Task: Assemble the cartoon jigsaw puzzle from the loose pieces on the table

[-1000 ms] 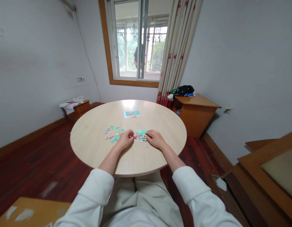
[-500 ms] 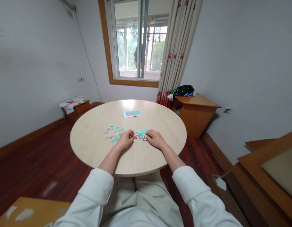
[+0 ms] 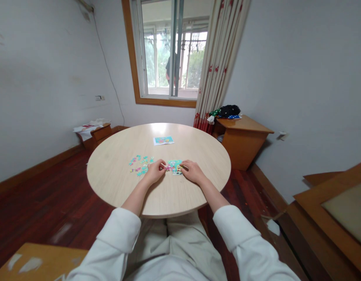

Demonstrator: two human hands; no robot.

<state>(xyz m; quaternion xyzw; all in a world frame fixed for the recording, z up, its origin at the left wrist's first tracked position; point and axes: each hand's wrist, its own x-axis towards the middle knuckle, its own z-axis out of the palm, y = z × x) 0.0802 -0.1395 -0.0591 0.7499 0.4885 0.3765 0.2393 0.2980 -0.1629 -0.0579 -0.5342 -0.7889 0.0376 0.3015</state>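
Two hands are over the round tabletop [image 3: 116, 148], with the part-built puzzle [image 3: 175, 165] between them near its middle, well apart from every edge. The left hand [image 3: 157, 171] has thumb and fingers drawn narrow just beside the puzzle's left side; whether they grip a piece I cannot tell. The right hand [image 3: 192, 171] curls over the puzzle's right edge, its grip hidden. Loose pieces [image 3: 144, 169] spread leftward, broad bare wood separating them from the left edge; the card [image 3: 164, 140] lies toward the far edge
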